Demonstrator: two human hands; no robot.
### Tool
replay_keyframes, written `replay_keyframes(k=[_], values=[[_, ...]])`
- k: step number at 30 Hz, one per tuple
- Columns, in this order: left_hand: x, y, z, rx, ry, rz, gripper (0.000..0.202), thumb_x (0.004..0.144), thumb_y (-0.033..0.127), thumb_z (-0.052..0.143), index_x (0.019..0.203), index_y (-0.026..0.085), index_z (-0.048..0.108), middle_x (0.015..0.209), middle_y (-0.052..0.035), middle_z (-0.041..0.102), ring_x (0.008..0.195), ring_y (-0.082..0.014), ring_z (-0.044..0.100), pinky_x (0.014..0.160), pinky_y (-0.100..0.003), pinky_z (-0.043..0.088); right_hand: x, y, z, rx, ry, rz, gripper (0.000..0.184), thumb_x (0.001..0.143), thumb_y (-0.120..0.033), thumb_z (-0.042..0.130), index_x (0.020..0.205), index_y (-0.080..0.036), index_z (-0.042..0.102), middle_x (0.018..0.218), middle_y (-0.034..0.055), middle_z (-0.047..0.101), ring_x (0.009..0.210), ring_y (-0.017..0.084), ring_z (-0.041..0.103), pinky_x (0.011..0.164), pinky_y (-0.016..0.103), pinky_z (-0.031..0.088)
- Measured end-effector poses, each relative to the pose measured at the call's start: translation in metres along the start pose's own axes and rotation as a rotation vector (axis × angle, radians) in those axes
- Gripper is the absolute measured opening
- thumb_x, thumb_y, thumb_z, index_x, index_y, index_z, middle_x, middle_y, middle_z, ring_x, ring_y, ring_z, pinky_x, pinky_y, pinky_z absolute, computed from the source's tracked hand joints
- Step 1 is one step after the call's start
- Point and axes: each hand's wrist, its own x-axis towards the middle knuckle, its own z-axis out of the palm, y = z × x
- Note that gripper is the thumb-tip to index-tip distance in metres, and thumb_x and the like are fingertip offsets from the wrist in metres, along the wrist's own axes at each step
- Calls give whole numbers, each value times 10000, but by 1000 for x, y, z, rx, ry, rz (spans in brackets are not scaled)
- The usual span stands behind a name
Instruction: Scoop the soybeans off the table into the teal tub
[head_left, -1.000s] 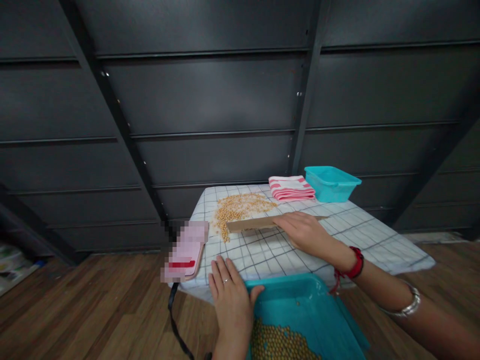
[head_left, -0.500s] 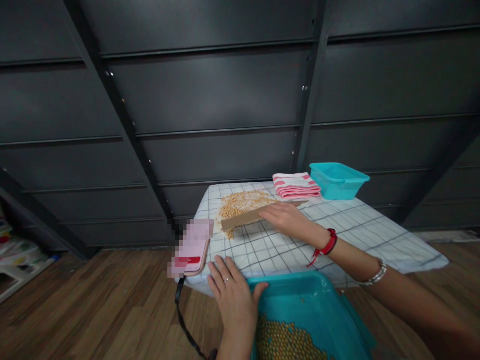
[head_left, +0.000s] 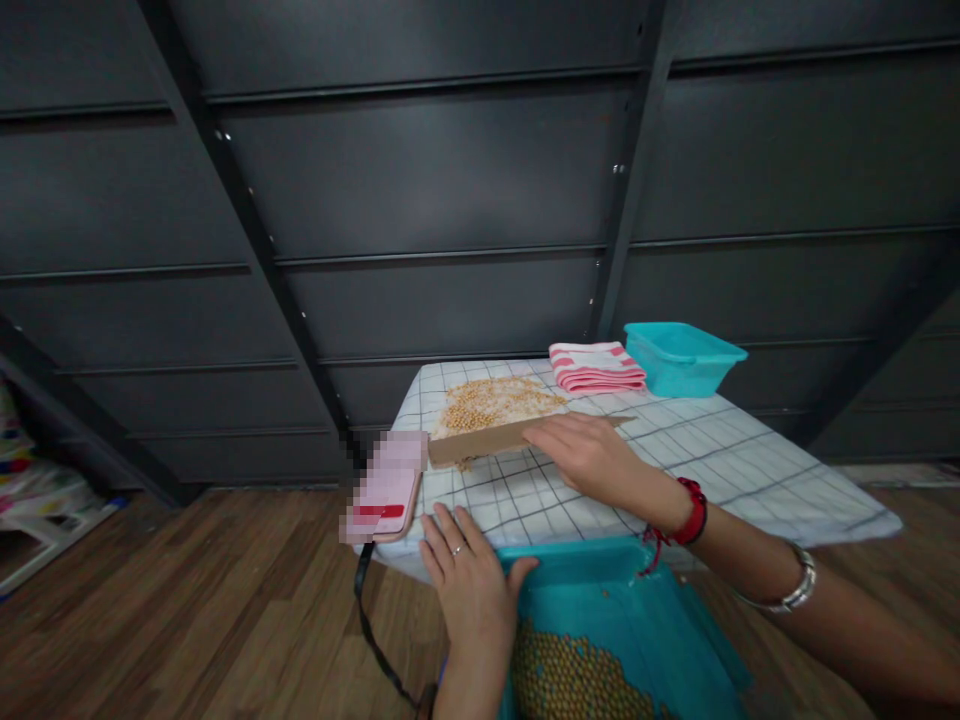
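My right hand (head_left: 589, 455) grips a long strip of cardboard (head_left: 480, 443), which stands on its edge across the checked cloth. Just beyond the strip lies a spread of pale yellow soybeans (head_left: 480, 405) with whitish bits among them; a few beans show on its near side. My left hand (head_left: 472, 590) rests with fingers spread at the table's near edge, its thumb over the rim of a teal plastic tub (head_left: 555, 552). Greenish-brown beans (head_left: 577, 675) lie in that tub, which is cut off by the bottom of the view.
A pink phone (head_left: 390, 485), partly pixelated, lies at the table's left edge with a black strap (head_left: 364, 610) hanging down. At the back right are a folded pink-and-white towel (head_left: 596, 368) and a small turquoise basin (head_left: 682, 360). Dark metal panels (head_left: 435, 180) rise behind the table.
My right hand has drawn the cardboard strip a little toward me, and its left end has shifted left, nearer the phone. My left hand stays at the tub's rim.
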Motion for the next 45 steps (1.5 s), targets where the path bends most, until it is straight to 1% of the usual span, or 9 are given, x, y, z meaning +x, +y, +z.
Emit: replay_keyframes(k=[4, 9, 16, 19, 22, 28, 33, 38, 45], values=[[-1, -1, 2, 8, 12, 15, 880, 609, 573, 627, 1204, -53, 458, 1309, -345, 401, 1256, -456, 304, 991, -597, 285, 11, 8, -3, -46, -127, 131, 278, 730, -13, 401, 916, -124, 575, 787, 64, 666, 676, 157, 588, 593, 271, 423], [-2, -3, 4, -8, 10, 26, 894, 628, 603, 589, 1210, -60, 447, 1314, -356, 385, 1270, -454, 281, 992, -607, 272, 17, 16, -17, -165, -247, 3, 246, 759, -17, 419, 894, -135, 588, 757, 70, 663, 661, 168, 588, 585, 285, 405], [-1, -2, 3, 3, 30, 9, 907, 595, 610, 616, 1202, -47, 465, 1306, -336, 413, 1249, -442, 324, 993, -586, 284, -40, 26, -7, -278, -115, 13, 297, 756, 12, 361, 875, -120, 599, 802, 97, 671, 675, 163, 587, 606, 283, 430], [-1, -2, 2, 15, 25, 6, 921, 582, 613, 625, 1200, -51, 467, 1303, -339, 414, 1237, -450, 336, 987, -587, 292, -47, 28, -11, -261, -90, 46, 317, 752, 9, 344, 912, -99, 594, 784, 102, 668, 652, 162, 584, 598, 282, 435], [-1, -2, 1, 9, 12, 15, 919, 587, 602, 628, 1211, -50, 455, 1300, -339, 417, 1232, -450, 343, 982, -587, 298, -33, 18, -23, -226, -110, 55, 328, 757, 2, 348, 958, -103, 585, 763, 85, 663, 623, 154, 574, 576, 274, 425], [0, -2, -1, -19, -7, 0, 860, 620, 571, 616, 1193, -51, 466, 1288, -341, 421, 1251, -441, 316, 984, -588, 285, -15, -20, -37, -122, -152, -52, 248, 781, -44, 390, 908, -118, 590, 736, 65, 645, 635, 160, 566, 576, 281, 420], [1, -4, -4, 7, -40, 50, 777, 622, 632, 568, 1035, -26, 587, 1092, -291, 581, 1208, -435, 377, 976, -577, 297, -20, -44, -31, -174, -194, -78, 235, 786, -67, 407, 924, -111, 592, 734, 62, 637, 633, 151, 552, 583, 271, 414], [1, -2, -2, 7, -15, -2, 875, 616, 594, 604, 1198, -45, 466, 1275, -333, 445, 1243, -438, 333, 991, -582, 283, -15, -49, -14, -225, -184, -55, 246, 780, -57, 415, 942, -90, 597, 719, 66, 631, 640, 157, 552, 589, 279, 409], [2, -1, -3, -17, -51, -7, 903, 579, 547, 664, 1216, -55, 446, 1323, -349, 379, 1257, -451, 308, 1007, -589, 262, -13, -33, 9, -251, -175, -15, 232, 766, -17, 419, 906, -81, 593, 677, 67, 609, 625, 160, 546, 577, 285, 393]])
